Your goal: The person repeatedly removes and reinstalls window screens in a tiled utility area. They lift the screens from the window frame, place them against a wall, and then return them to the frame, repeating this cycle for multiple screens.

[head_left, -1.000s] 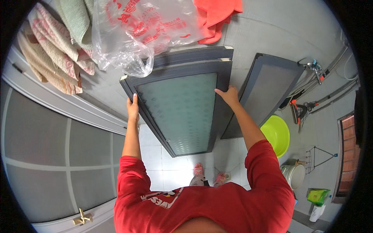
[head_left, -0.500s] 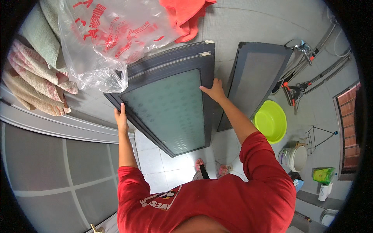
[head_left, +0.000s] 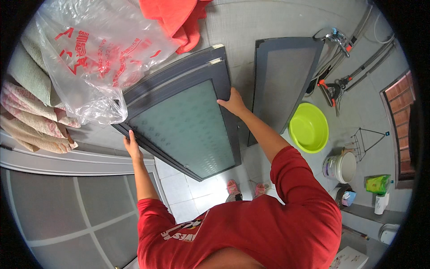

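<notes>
A dark grey framed window sash (head_left: 188,130) with patterned frosted glass stands tilted in front of me. Behind it, the top of a second dark frame (head_left: 179,67) shows. My left hand (head_left: 133,145) is closed on the sash's left edge, thumb on the front face. My right hand (head_left: 233,103) grips the right edge near the upper corner, its thumb on the front and its fingers mostly hidden round the side. A clear plastic bag (head_left: 103,58) with red print hangs down over the sash's upper left corner.
A narrow dark-framed panel (head_left: 286,80) leans on the wall at right, near a lime-green basin (head_left: 309,127), a white bucket (head_left: 345,167) and a shower tap (head_left: 333,38). Towels (head_left: 40,103) hang at left above a glazed door (head_left: 58,201). A red cloth (head_left: 179,20) hangs at the top.
My view has turned slightly, so the sash and the bag sit farther left in the picture. Both hands stay on the same edges of the sash.
</notes>
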`<move>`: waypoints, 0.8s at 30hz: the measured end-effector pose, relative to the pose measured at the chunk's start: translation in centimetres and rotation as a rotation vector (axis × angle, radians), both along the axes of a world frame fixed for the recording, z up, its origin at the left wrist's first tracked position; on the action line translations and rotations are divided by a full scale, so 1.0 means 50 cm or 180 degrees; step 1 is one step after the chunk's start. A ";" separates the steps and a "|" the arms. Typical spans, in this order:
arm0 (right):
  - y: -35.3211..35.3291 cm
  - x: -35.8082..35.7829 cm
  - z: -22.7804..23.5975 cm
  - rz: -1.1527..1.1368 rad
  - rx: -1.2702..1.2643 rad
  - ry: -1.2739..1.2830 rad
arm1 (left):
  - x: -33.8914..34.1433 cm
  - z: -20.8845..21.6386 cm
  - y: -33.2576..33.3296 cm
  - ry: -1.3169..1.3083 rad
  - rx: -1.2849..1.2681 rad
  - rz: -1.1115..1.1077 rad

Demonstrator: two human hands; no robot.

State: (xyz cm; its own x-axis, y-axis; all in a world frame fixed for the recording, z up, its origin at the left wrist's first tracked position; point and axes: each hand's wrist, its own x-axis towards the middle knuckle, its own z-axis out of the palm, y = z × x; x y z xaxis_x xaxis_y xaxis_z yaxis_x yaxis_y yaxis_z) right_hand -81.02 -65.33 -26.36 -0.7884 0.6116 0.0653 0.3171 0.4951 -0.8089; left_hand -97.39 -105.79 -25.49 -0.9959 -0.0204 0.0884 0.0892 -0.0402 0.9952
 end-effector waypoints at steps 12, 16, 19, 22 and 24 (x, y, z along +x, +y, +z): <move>0.083 0.084 -0.054 0.0089 -0.0195 0.0050 | 0.040 -0.097 -0.043 0.0123 0.1012 0.1151; 0.232 0.214 -0.079 0.0093 -0.0897 -0.0554 | 0.202 -0.147 0.038 -0.0895 0.0982 0.0852; 0.395 0.321 -0.137 -0.0597 -0.1429 -0.0009 | 0.345 -0.187 0.182 -0.1270 0.0863 -0.0514; 0.577 0.393 -0.139 -0.1262 -0.0519 0.0102 | 0.429 -0.111 0.382 -0.1675 0.0473 -0.1360; 0.699 0.410 -0.130 -0.1672 -0.0131 0.0157 | 0.435 -0.082 0.520 -0.1577 0.0181 -0.1681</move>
State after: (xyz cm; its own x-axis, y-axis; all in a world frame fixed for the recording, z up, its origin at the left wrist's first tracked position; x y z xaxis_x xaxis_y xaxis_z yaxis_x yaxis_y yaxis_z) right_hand -60.50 -30.37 -32.88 -0.3715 0.9263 0.0621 0.4749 0.2471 -0.8446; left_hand -75.64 -79.80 -29.60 -0.7970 0.4830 -0.3627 -0.4172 -0.0061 0.9088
